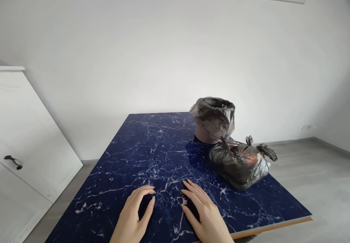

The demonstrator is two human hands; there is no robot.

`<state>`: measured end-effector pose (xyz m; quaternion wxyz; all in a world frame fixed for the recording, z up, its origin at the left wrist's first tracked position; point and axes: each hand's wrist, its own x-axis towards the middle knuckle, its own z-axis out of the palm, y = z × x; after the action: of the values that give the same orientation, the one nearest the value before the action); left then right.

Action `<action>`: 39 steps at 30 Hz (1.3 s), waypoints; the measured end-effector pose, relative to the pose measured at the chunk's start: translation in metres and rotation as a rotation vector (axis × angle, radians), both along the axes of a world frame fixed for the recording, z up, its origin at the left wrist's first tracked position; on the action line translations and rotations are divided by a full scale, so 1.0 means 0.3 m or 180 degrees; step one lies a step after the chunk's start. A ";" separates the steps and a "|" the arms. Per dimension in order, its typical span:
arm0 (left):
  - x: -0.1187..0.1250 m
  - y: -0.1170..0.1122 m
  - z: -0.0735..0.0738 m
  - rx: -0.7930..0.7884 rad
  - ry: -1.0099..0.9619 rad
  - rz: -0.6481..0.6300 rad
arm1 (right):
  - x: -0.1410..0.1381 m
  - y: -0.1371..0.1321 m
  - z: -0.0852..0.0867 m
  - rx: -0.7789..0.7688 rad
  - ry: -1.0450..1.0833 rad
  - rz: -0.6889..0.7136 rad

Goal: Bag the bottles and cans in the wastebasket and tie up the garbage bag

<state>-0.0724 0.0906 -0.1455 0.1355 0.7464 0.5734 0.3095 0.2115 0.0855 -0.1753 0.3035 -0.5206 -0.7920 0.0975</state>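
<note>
Both of my hands rest on a dark blue marble-patterned table (142, 151). My left hand (136, 213) lies near the front edge with fingers slightly arched and apart, holding nothing. My right hand (202, 213) lies flat beside it, fingers stretched forward, empty. Further back on the right stands a small bin (213, 120) lined with a grey plastic bag. In front of the bin lies a tied, filled grey trash bag (240, 162), about a hand's length from my right fingertips.
A white cabinet (30, 141) with a dark handle (13, 161) stands at the left. A white wall rises behind the table. Grey floor (314, 177) shows to the right, past the table's right edge.
</note>
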 end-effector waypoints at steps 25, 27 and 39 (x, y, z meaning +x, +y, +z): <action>0.008 0.001 0.014 0.0089 -0.0055 0.0007 | 0.002 0.002 -0.004 0.0011 -0.0026 0.0041; 0.013 0.000 0.017 0.0135 -0.0079 0.0026 | 0.001 0.002 -0.004 0.0002 -0.0056 0.0031; 0.015 -0.006 0.015 0.0038 -0.0118 0.0064 | -0.001 -0.002 0.002 0.0032 0.0031 0.0006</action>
<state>-0.0678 0.0889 -0.1410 0.1385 0.7355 0.5764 0.3280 0.2114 0.0848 -0.1746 0.3100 -0.5179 -0.7915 0.0964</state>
